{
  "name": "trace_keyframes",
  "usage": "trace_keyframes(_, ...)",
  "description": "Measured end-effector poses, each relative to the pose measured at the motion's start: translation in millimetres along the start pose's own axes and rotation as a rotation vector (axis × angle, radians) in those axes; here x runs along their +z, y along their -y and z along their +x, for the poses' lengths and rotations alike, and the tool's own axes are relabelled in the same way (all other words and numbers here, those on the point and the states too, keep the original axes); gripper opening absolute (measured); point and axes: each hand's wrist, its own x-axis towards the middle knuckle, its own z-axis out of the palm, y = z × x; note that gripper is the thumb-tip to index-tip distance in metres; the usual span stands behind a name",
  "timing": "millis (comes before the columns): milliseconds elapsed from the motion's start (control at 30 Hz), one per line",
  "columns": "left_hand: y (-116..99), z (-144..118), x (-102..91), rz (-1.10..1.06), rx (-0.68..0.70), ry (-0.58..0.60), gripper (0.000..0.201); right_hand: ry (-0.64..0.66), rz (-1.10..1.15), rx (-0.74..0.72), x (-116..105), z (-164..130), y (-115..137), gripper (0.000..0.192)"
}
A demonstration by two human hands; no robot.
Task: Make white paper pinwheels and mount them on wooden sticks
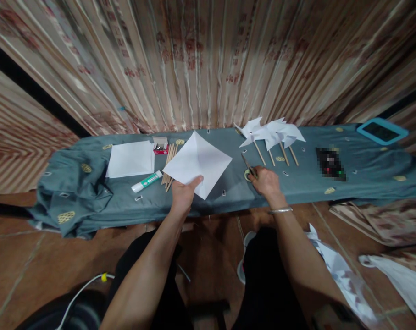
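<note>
- The left hand [184, 195] pinches a white paper square [198, 162] by its near corner, fingers clamped on it, the sheet lifted just over the cloth-covered surface [297, 183].
- The right hand [268, 181] rests at 3 o'clock of the sheet, fingers curled round the handles of scissors [248, 167] that lie on the cloth; the blades point to 11 o'clock.
- Finished work: a cluster of white pinwheels [271, 133] on sticks lies at 1 o'clock of the right hand, by the curtain.
- Work left, judging by the stock: this sheet looks uncut, and at 9 o'clock of it wait a bundle of bare sticks [169, 167], a glue stick [146, 181] and a stack of paper [130, 159].
- Paper scraps [341, 270] litter the floor at 5 o'clock.
</note>
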Motion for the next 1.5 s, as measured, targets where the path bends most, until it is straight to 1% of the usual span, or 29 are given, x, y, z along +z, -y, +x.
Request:
trace_keyframes(100, -3, 5, -1.9, -0.010, 0.043, -0.001, 0.040, 0.082, 0.032, -0.073, -5, -7, -4, 0.025)
trace_keyframes(167, -4, 9, -2.5, -0.023, 0.047, -0.009, 0.041, 0.106, 0.134, -0.128, -7, -16, -4, 0.029)
trace_keyframes(233, -4, 12, -2.8, -0.033, 0.040, -0.018, 0.043, 0.115, 0.288, -0.140, -6, -27, -2, 0.033)
trace_keyframes(300, -4, 15, -3.1, -0.039, 0.037, -0.016, 0.045, 0.134, 0.470, -0.107, -5, -39, 3, 0.031)
trace_keyframes(367, -4, 17, -3.4, -0.047, 0.050, -0.011, 0.048, 0.170, 0.724, -0.068, -4, -51, 8, 0.030)
trace_keyframes(433, -5, 20, -4.0, -0.056, 0.071, -0.018, 0.050, 0.289, 1.061, 0.004, -6, -60, 15, 0.035)
trace_keyframes(500, -6, 22, -5.1, -0.071, 0.083, -0.028, 0.051, 0.482, 1.362, 0.080, -9, -68, 23, 0.043)
trace_keyframes(533, -7, 23, -5.8, -0.079, 0.082, -0.035, 0.051, 0.560, 1.474, 0.110, -10, -72, 28, 0.044)
trace_keyframes(600, -9, 26, -7.9, -0.100, 0.069, -0.051, 0.049, 0.666, 1.650, 0.169, -11, -78, 37, 0.042)
trace_keyframes(667, -11, 29, -10.1, -0.125, 0.062, -0.069, 0.048, 0.720, 1.780, 0.231, -9, -84, 45, 0.041)
trace_keyframes(733, -13, 31, -12.0, -0.155, 0.070, -0.072, 0.047, 0.771, 1.861, 0.257, -5, -90, 52, 0.041)
trace_keyframes(800, -15, 32, -13.2, -0.177, 0.082, -0.066, 0.047, 0.823, 1.882, 0.235, -3, -97, 58, 0.042)
trace_keyframes(867, -16, 32, -13.9, -0.183, 0.086, -0.061, 0.046, 0.852, 1.859, 0.173, -2, -103, 62, 0.045)
trace_keyframes(1033, -14, 31, -13.8, -0.156, 0.085, -0.063, 0.047, 0.844, 1.681, -0.033, -1, -114, 71, 0.052)
trace_keyframes(1133, -13, 30, -12.7, -0.162, 0.077, -0.055, 0.048, 0.844, 1.603, -0.114, 3, -117, 74, 0.054)
trace_keyframes(1333, -8, 25, -8.9, -0.088, 0.077, -0.052, 0.043, 0.722, 1.440, -0.204, 9, -117, 74, 0.048)
trace_keyframes(1500, -3, 20, -3.7, -0.050, 0.055, -0.041, 0.046, 0.660, 1.444, -0.184, 12, -113, 77, 0.049)
